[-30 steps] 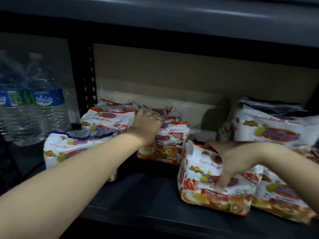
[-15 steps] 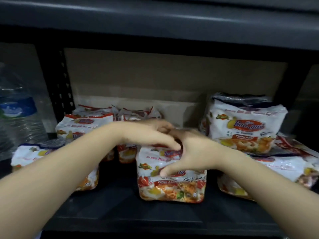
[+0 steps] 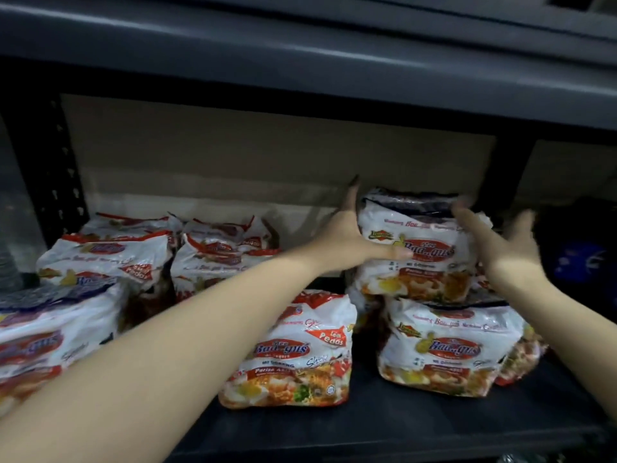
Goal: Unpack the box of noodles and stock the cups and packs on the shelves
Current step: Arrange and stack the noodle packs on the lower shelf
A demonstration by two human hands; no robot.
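Note:
Several white-and-red noodle multipacks stand on a dark shelf (image 3: 367, 426). At the right, one noodle pack (image 3: 430, 262) sits on top of another pack (image 3: 447, 349). My left hand (image 3: 350, 242) grips the top pack's left edge, thumb across its front and fingers behind it. My right hand (image 3: 500, 248), blurred and with fingers spread, touches the same pack's upper right corner. A single pack (image 3: 293, 352) stands in the front middle, under my left forearm. More packs stand at the left (image 3: 103, 259), at the back middle (image 3: 213, 259) and at the near left (image 3: 43, 332).
The shelf above (image 3: 300, 55) hangs low over the packs. A black perforated upright (image 3: 50, 168) bounds the bay on the left, with a pale backboard (image 3: 267, 155) behind. A dark blue item (image 3: 577, 262) sits in the bay to the right.
Both hands left the front middle pack and moved up and right to the stacked top pack. The view shifted slightly to the right.

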